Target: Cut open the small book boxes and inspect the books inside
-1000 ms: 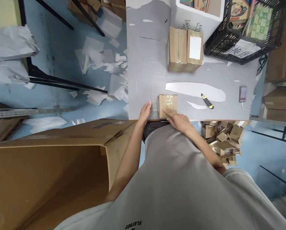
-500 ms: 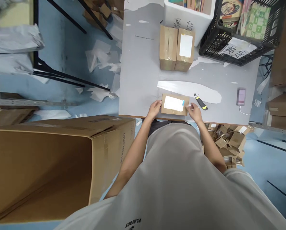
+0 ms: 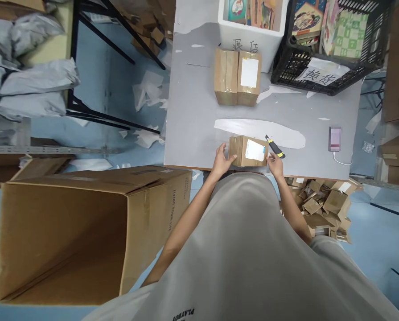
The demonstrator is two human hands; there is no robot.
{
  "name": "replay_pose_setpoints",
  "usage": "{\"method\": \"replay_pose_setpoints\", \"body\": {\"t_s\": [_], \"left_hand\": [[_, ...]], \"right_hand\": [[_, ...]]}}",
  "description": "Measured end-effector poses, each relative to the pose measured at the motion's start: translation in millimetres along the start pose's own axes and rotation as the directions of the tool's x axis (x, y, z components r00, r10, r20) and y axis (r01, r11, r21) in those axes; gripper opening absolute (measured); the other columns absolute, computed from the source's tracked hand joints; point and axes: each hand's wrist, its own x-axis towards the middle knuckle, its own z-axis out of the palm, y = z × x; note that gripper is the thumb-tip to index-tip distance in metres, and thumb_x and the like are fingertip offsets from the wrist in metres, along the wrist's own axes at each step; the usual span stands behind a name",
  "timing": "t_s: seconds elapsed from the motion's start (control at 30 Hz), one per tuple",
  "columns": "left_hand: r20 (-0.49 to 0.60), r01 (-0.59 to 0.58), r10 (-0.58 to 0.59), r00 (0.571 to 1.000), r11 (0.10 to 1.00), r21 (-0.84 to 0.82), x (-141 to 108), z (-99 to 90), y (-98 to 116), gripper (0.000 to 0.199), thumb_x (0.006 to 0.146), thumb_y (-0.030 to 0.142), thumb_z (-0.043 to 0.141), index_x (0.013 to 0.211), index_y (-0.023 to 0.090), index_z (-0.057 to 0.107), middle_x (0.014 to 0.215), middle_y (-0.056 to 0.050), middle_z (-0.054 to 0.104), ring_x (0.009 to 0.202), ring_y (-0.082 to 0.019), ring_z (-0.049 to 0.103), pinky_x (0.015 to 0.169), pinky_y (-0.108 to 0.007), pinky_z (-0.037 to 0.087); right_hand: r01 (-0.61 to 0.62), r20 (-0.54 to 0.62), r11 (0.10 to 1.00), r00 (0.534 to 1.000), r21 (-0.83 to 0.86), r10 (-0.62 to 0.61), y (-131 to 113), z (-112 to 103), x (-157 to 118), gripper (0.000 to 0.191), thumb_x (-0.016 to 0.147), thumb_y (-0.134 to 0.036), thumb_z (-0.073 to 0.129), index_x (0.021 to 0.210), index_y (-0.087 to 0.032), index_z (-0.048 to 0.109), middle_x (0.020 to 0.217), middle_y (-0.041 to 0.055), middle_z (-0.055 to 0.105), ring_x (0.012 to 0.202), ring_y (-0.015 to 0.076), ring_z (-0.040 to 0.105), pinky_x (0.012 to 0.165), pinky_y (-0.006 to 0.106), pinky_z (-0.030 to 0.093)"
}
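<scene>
A small cardboard box (image 3: 238,150) with a white label sits at the table's front edge, turned so that two of its brown faces show. At its left end is my left hand (image 3: 222,162), with thumb and fingers apart and the thumb tip at the box. My right hand (image 3: 275,165) has its fingers closed at the box's right end; the exact grip there is small in view. Just beyond the right hand, a yellow and black box cutter (image 3: 275,147) lies on the table, apart from the fingers.
Two taped cardboard boxes (image 3: 237,78) stand farther back on the grey table (image 3: 192,120). Behind them are a white bin (image 3: 266,49) and a black crate (image 3: 319,87), both holding books. A phone (image 3: 335,139) with a cable lies right. A large open carton (image 3: 152,223) stands at left.
The small box has been turned, now showing a second brown face at its left. My left hand has opened its fingers. The view has shifted slightly.
</scene>
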Motion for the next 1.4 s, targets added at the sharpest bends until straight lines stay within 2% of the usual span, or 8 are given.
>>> {"method": "replay_pose_setpoints", "body": {"t_s": [0.07, 0.27, 0.5, 0.63, 0.73, 0.97, 1.17, 1.4], "left_hand": [[0.049, 0.081, -0.078, 0.996, 0.996, -0.043, 1.2, 12.2, 4.1, 0.093, 0.078, 0.037, 0.102, 0.159, 0.018, 0.061, 0.169, -0.025, 0.059, 0.155, -0.042, 0.06, 0.124, -0.058, 0.056], [0.224, 0.062, -0.017, 0.974, 0.978, -0.197, 0.5, 31.3, 23.1, 0.065, 0.089, 0.056, 0.087, 0.137, 0.015, 0.074, 0.144, -0.02, 0.079, 0.13, -0.038, 0.078, 0.117, -0.056, 0.063], [0.065, -0.059, 0.066, 0.996, 0.992, -0.109, -8.7, -14.8, 33.7, 0.057, 0.09, 0.039, 0.082, 0.144, 0.021, 0.075, 0.154, -0.014, 0.076, 0.124, -0.03, 0.08, 0.11, -0.048, 0.066], [-0.023, -0.017, 0.015, 1.0, 0.996, -0.09, -11.2, -38.0, 30.7, 0.058, 0.088, 0.034, 0.081, 0.145, 0.022, 0.075, 0.152, -0.014, 0.077, 0.125, -0.03, 0.079, 0.107, -0.048, 0.068], [-0.056, 0.0, -0.005, 0.998, 0.996, -0.086, -14.0, -41.9, 31.0, 0.056, 0.092, 0.036, 0.079, 0.146, 0.02, 0.075, 0.153, -0.015, 0.077, 0.126, -0.03, 0.079, 0.109, -0.048, 0.067], [0.018, 0.009, -0.007, 1.0, 0.993, -0.118, -9.5, -27.5, 23.8, 0.049, 0.098, 0.041, 0.075, 0.144, 0.025, 0.078, 0.158, -0.011, 0.074, 0.133, -0.031, 0.076, 0.116, -0.048, 0.062], [-0.076, 0.312, -0.326, 0.942, 0.938, -0.154, 29.6, -6.2, -11.0, 0.049, 0.091, 0.035, 0.083, 0.137, 0.019, 0.077, 0.161, -0.019, 0.069, 0.155, -0.036, 0.062, 0.126, -0.05, 0.053], [0.071, 0.321, -0.313, 0.947, 0.925, -0.205, 41.2, 21.7, -14.8, 0.036, 0.091, 0.046, 0.081, 0.114, 0.018, 0.081, 0.126, -0.016, 0.086, 0.124, -0.032, 0.078, 0.111, -0.046, 0.062]], "right_hand": [[0.036, -0.02, 0.997, 0.999, 0.068, -0.034, -4.5, -10.5, -7.2, 0.062, 0.106, -0.046, 0.052, 0.15, -0.005, 0.069, 0.151, 0.0285, 0.075, 0.129, 0.0328, 0.079, 0.118, 0.048, 0.059], [0.244, 0.057, 0.962, 0.966, 0.125, -0.253, -43.3, -19.4, -38.8, 0.067, 0.108, -0.06, 0.059, 0.156, -0.015, 0.071, 0.164, 0.0178, 0.069, 0.143, 0.0343, 0.074, 0.122, 0.047, 0.059], [0.295, 0.143, 0.912, 0.928, 0.285, -0.344, -65.8, 7.9, -27.9, 0.068, 0.104, -0.066, 0.071, 0.161, -0.028, 0.07, 0.158, 0.0061, 0.075, 0.134, 0.036, 0.08, 0.112, 0.049, 0.068], [0.312, 0.239, 0.916, 0.897, 0.253, -0.371, -75.8, 36.4, -17.7, 0.053, 0.105, -0.052, 0.073, 0.151, -0.026, 0.075, 0.157, 0.0088, 0.076, 0.125, 0.0336, 0.084, 0.112, 0.048, 0.067], [0.352, 0.241, 0.919, 0.89, 0.18, -0.388, -80.5, 47.0, -14.1, 0.045, 0.104, -0.042, 0.071, 0.144, -0.022, 0.077, 0.15, 0.013, 0.079, 0.118, 0.0334, 0.086, 0.112, 0.05, 0.066], [0.303, 0.182, 0.916, 0.917, 0.264, -0.356, -46.5, 25.7, 6.9, 0.053, 0.1, -0.05, 0.07, 0.142, -0.018, 0.075, 0.145, 0.0183, 0.081, 0.112, 0.0327, 0.085, 0.104, 0.05, 0.069], [0.288, -0.059, 0.921, 0.958, 0.261, -0.282, -13.4, -0.5, 15.8, 0.065, 0.101, -0.065, 0.065, 0.146, -0.018, 0.074, 0.156, 0.022, 0.074, 0.13, 0.0361, 0.079, 0.108, 0.055, 0.068], [0.297, -0.09, 0.932, 0.955, 0.21, -0.284, -6.7, -3.5, 13.9, 0.077, 0.1, -0.084, 0.058, 0.136, -0.019, 0.078, 0.156, 0.0228, 0.073, 0.151, 0.0399, 0.065, 0.122, 0.059, 0.059]]}}
